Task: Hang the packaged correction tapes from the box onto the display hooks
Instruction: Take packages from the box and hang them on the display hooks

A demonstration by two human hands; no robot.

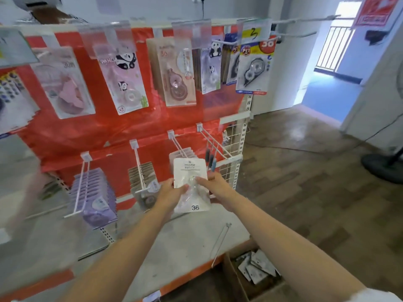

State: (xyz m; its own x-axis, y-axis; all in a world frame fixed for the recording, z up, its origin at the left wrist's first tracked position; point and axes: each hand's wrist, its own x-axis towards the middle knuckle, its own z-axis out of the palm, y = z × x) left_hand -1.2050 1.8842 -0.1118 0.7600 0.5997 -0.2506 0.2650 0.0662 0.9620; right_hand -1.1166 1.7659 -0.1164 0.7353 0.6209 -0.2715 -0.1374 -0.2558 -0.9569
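A white packaged correction tape (190,171) marked "36" is held upright in front of the lower row of display hooks. My left hand (170,194) grips its left edge and my right hand (214,188) grips its right side. The pack's top sits at the tip of a white display hook (178,147) that carries several similar packs behind it. At the bottom right, a cardboard box (234,273) on the floor holds several more white packs (256,268).
The red-backed display carries an upper row of hanging correction tape packs (176,73) and lower hooks with purple packs (96,197) and brown packs (142,173). A grey shelf (165,247) with a loose metal hook (220,243) lies below. A fan base (383,166) stands right.
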